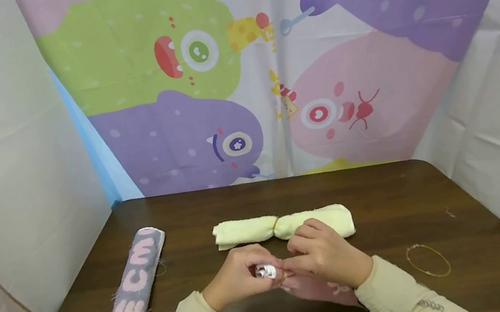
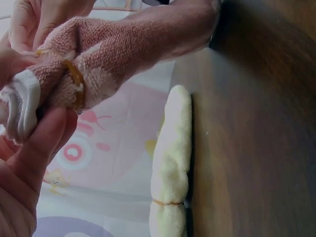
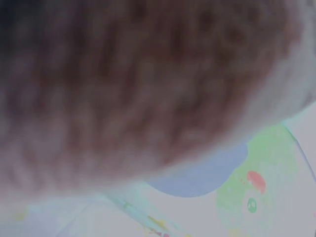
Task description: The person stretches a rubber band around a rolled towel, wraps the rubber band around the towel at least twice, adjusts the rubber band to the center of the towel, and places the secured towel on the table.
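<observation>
A rolled pink towel [image 1: 322, 291] with a white end lies between the two hands above the table's near side. My left hand [image 1: 240, 274] grips it close to the white end, thumb and fingers curled around the roll. A brownish-yellow rubber band [image 2: 74, 78] circles the pink roll just beside the left thumb. The fingers of my right hand [image 1: 326, 256] are bent and pinch at the band, right by the left fingertips; their exact hold is partly hidden. In the right wrist view the blurred pink towel [image 3: 123, 98] fills most of the picture.
Behind the hands lies a rolled pale yellow towel [image 1: 241, 232], banded at its middle. A rolled grey towel with pink letters [image 1: 130, 290] is at the left. One loose rubber band [image 1: 408, 256] rests on the dark wooden table [image 1: 386, 302] at the right. A cartoon curtain [image 1: 142, 139] hangs behind.
</observation>
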Demonstrator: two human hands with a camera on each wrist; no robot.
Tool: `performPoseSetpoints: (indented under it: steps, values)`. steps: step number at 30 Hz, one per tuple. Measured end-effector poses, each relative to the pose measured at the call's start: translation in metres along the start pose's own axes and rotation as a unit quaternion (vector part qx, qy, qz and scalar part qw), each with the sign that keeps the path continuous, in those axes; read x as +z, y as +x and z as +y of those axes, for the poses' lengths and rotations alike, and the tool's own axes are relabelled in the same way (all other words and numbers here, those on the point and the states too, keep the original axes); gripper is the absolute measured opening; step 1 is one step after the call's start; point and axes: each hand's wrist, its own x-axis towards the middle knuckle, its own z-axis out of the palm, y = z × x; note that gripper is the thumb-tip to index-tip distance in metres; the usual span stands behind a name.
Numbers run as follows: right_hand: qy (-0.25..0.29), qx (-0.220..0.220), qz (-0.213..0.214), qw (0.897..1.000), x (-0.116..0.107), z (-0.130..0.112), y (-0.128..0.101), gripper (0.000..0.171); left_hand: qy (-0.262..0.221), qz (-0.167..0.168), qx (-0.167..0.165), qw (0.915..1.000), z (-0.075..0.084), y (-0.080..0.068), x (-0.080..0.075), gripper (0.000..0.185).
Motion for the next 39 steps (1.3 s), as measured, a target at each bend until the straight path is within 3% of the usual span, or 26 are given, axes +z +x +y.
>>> performPoseSetpoints:
  steps: [6, 13, 20, 27, 34, 39]
  values:
    - [0.027, -0.014, -0.026, 0.999, -0.001, 0.001, 0.005, 0.021, -0.001, 0.006, 0.028, 0.9996, -0.002, 0.002, 0.002, 0.020]
    - [0.054, -0.008, -0.043, 0.998, 0.002, -0.002, 0.008, 0.012, -0.019, 0.000, -0.011, 0.9998, 0.003, 0.002, 0.001, 0.017]
    - [0.078, 0.030, -0.064, 0.994, 0.002, -0.004, 0.006, 0.015, 0.001, -0.015, 0.021, 0.9997, 0.002, 0.003, 0.001, 0.018]
    - [0.109, 0.037, -0.069, 0.991, 0.002, -0.006, 0.006, 0.016, -0.002, -0.023, -0.008, 0.9997, 0.004, 0.002, 0.000, 0.019]
    - [0.131, 0.038, -0.074, 0.988, 0.000, -0.008, 0.004, 0.018, 0.013, -0.034, -0.004, 0.9993, 0.004, 0.004, -0.004, 0.019]
    - [0.139, 0.052, -0.084, 0.985, -0.002, -0.009, 0.000, 0.017, -0.018, -0.039, -0.015, 0.9990, 0.003, 0.004, -0.003, 0.018]
